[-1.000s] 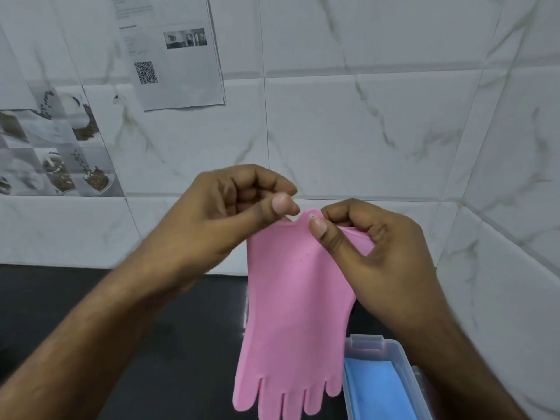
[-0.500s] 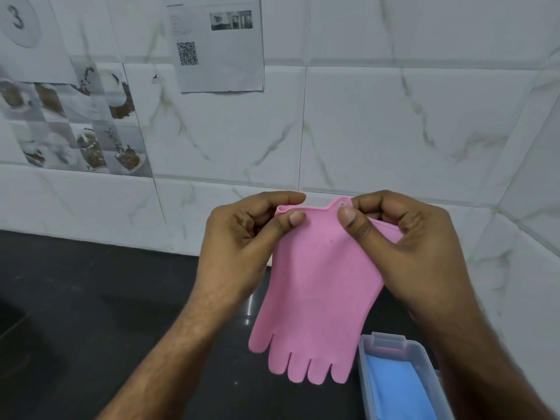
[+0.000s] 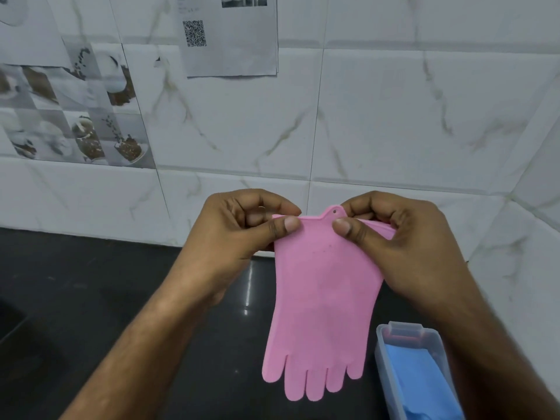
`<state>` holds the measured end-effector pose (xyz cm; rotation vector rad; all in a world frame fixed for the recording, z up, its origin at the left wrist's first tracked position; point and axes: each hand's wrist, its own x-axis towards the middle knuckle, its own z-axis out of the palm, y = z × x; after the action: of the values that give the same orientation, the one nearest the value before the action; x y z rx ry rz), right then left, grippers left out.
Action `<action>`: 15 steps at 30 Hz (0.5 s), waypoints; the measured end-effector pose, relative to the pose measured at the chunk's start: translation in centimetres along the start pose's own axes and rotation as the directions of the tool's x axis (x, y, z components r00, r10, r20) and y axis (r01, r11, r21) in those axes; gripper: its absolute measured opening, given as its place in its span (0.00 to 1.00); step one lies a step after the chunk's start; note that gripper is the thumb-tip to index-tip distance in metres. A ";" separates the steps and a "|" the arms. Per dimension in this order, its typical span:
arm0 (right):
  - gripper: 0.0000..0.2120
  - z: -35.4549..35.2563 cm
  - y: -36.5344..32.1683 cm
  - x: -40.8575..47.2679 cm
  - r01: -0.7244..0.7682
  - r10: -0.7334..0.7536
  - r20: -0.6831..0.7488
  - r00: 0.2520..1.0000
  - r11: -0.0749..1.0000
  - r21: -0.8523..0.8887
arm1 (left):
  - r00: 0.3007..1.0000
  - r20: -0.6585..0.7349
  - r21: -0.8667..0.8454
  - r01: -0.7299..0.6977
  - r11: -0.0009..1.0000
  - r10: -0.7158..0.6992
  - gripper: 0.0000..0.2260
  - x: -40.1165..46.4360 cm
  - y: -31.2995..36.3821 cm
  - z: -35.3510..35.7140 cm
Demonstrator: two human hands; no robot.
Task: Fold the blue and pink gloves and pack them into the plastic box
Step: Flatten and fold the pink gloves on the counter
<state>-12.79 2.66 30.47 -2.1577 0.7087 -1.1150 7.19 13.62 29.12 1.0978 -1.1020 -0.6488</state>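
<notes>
A pink rubber glove (image 3: 321, 301) hangs flat in the air, fingers pointing down, above the black counter. My left hand (image 3: 239, 237) pinches the left corner of its cuff. My right hand (image 3: 403, 247) pinches the cuff's right side, beside a small tab with a hole. Down at the right stands the clear plastic box (image 3: 382, 356), open on top. A folded blue glove (image 3: 421, 380) lies inside it. My right forearm hides the box's right side.
The black counter (image 3: 91, 313) runs from the left to the corner. White marble-look wall tiles rise behind it and on the right. A paper with a QR code (image 3: 230, 37) is stuck on the back wall, with picture tiles to its left.
The view has swung, so hands and glove sit lower in frame. Both hands kept their pinch on the cuff, now spread wider apart. The glove hangs flatter.
</notes>
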 end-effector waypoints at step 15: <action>0.06 5.3 7.4 7.5 -0.017 0.095 0.184 0.978 0.921 -0.389 | 0.992 -0.119 0.877 0.128 0.463 -0.050 0.05 6.9 -4.2 -0.6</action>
<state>-5.84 -6.07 26.67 -2.5152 0.9537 -0.7581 10.61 6.43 27.71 2.0870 -1.3512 -0.0266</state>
